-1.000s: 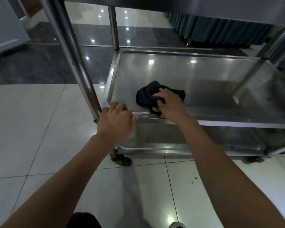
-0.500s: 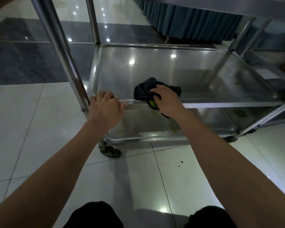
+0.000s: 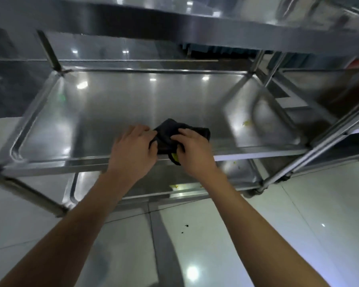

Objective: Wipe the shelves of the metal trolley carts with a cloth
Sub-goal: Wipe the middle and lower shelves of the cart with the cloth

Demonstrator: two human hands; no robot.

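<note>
Left hand has come off the trolley's front rim since a sec ago and now sits on the black cloth w/ the right. Its fingers curl round the cloth's left edge. Cloth lies bunched on the middle shelf, near the front rim, between both hands. Right hand grips its right side, fingers curled. Yellow crumbs further right on the same shelf.

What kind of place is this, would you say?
Probably a banquet hall or restaurant service area: a steel trolley with tray shelves, a glossy tiled floor, and blue pleated table skirting behind.
</note>
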